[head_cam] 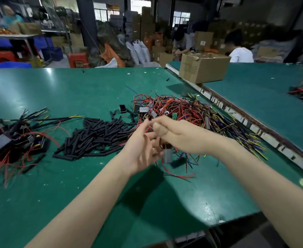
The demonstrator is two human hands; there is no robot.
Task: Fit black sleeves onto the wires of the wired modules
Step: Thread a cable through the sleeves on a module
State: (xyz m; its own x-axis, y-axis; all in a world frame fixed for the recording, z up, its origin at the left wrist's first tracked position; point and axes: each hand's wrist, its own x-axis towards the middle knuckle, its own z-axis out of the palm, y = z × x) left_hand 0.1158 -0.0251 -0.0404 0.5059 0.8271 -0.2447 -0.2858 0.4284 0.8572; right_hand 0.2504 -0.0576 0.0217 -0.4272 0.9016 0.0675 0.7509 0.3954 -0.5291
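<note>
Head view, nearest first: two bare forearms reach out over the green worktop point(75, 185) and meet above its middle, where a small grey wired module point(167, 155) hangs with red and blue leads trailing below it. The right hand point(174, 135) has its fingers curled, pinching the thin wires point(148, 129) that rise from that module; the left hand point(143, 147) sits just left of it with palm turned up and fingers spread and relaxed, touching the same wires near its fingertips but, as far as the blur allows, gripping nothing. No sleeve is in either hand. The pile of black sleeves point(97, 136) lies on the worktop to the left of the module, most tubes lying slantwise from near-left to far-right, and its near edge almost meets the left hand. So the left hand is plainly the nearer one for picking a sleeve, while the right keeps the wire ends presented leftward toward it; the move likely turns on lining a tube's bore up with those ends. Farther left of the sleeve pile rests a heap of sleeved modules point(12, 140). Beyond the held module spreads the tangle of unsleeved modules point(183, 108), and behind that stands a cardboard box point(203, 68).
</note>
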